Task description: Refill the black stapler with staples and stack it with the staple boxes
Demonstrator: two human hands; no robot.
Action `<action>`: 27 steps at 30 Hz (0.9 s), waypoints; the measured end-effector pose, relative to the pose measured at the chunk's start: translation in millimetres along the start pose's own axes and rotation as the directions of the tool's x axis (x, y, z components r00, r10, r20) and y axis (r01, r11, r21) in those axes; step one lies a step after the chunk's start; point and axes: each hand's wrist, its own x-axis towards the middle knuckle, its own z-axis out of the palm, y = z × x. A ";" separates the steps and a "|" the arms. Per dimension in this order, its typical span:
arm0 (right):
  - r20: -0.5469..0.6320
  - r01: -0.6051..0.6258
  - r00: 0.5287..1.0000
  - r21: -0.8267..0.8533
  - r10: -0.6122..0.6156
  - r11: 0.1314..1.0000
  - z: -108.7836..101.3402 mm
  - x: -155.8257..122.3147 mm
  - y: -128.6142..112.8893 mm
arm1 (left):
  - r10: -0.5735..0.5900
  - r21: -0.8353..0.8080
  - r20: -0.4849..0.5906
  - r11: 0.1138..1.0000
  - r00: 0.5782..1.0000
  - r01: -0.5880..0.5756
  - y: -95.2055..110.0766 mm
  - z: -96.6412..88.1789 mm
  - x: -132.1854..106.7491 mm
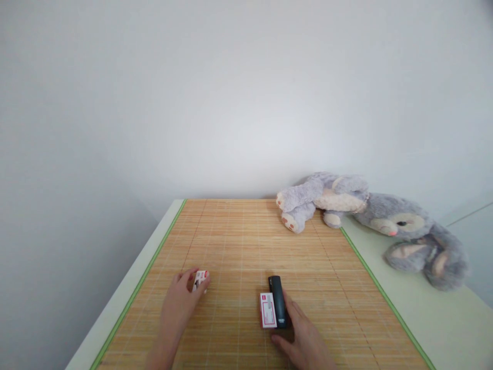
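Note:
On the left of the mat, my left hand (181,300) has its thumb and fingers closed around a small white box (201,276) with red and dark print. Part of that box is hidden by the fingers. Right of centre lies a black stapler (278,303), pointing away from me. Against its left side is a white box with a pink-red border (268,311), its label facing up. My right hand (304,336) is at the stapler's right side, fingers beside it. The thumb is spread apart, just below the stapler's near end.
A bamboo mat (234,241) with green edging covers most of the pale table (423,313). At the back right a grey plush rabbit (342,200) lies on its side, partly over the mat. Behind the table rises a plain white wall (231,103).

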 end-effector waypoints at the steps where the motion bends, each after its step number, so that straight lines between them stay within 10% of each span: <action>1: 0.000 0.005 1.000 0.001 -0.005 1.000 -0.3 0.7 -1.0 | -0.012 -0.007 0.018 1.000 1.000 0.012 -5.1 -1.8 3.0; 14: -0.033 0.048 0.998 0.029 -0.047 0.998 -1.0 1.5 -8.8 | 0.149 -0.216 0.182 0.970 0.972 -0.108 90.4 79.8 -43.2; 27: -0.054 0.047 0.998 0.034 -0.045 0.998 -4.8 4.3 -19.8 | 0.236 -0.271 0.272 0.949 0.933 -0.160 95.5 131.6 -19.8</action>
